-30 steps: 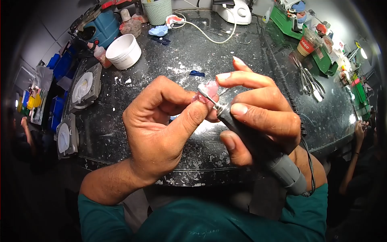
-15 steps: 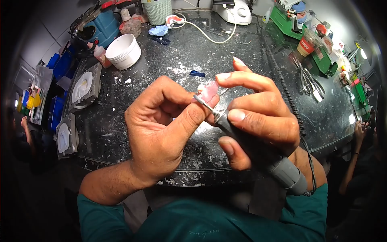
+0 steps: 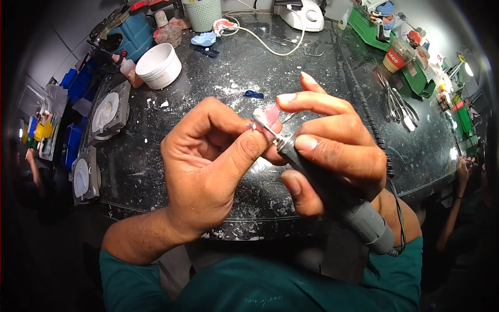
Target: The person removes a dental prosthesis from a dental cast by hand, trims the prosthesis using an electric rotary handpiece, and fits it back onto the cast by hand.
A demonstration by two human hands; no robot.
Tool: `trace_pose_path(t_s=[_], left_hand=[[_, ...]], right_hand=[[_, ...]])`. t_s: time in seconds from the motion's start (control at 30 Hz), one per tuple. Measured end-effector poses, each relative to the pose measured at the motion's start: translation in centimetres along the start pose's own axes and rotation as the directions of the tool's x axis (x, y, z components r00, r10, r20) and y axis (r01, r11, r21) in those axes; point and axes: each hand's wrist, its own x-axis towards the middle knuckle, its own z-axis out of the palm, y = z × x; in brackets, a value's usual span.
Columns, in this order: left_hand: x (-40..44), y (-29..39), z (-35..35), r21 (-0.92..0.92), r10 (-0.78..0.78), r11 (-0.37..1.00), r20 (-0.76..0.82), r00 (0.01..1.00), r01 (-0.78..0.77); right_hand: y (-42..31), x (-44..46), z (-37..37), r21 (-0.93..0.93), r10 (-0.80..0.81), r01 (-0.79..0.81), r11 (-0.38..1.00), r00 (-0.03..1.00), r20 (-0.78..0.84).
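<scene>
Between the thumb and fingers of my left hand (image 3: pixel 208 161) is a small pink piece (image 3: pixel 269 113), partly hidden by the fingertips. My right hand (image 3: pixel 343 140) is wrapped round a dark rotary handpiece (image 3: pixel 330 182) with a grey rear end. Its thin metal shank and pale tip lie against or just over the pink piece; exact contact cannot be told. The right index fingertip rests at the piece's right edge. Both hands are close together above the black table (image 3: pixel 218 208).
A white tub (image 3: pixel 159 67), a woven basket (image 3: pixel 202 15) and a blue mould (image 3: pixel 204 39) stand beyond. At the right are metal tools (image 3: pixel 397 104), a cup (image 3: pixel 395 57) and green trays (image 3: pixel 416 78). A coiled cord (image 3: pixel 370 119) runs beside my right hand.
The handpiece tip has shifted slightly down, then back up over the pink piece, as the right hand tilted a little. The left hand has barely moved.
</scene>
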Motion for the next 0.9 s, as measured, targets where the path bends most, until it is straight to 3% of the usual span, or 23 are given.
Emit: trace_pose_path(t_s=[0.77,0.9], left_hand=[[0.25,0.57,0.38,-0.031,-0.106,0.994,-0.05,0.993,0.105],[0.33,0.17,0.29,-0.058,-0.062,0.997,-0.041,0.997,0.06]], right_hand=[[0.32,-0.02,0.16,-0.005,-0.011,0.011,1.0,1.0,0.003],[0.26,0.04,0.1,0.001,-0.003,0.003,1.0,1.0,0.003]])
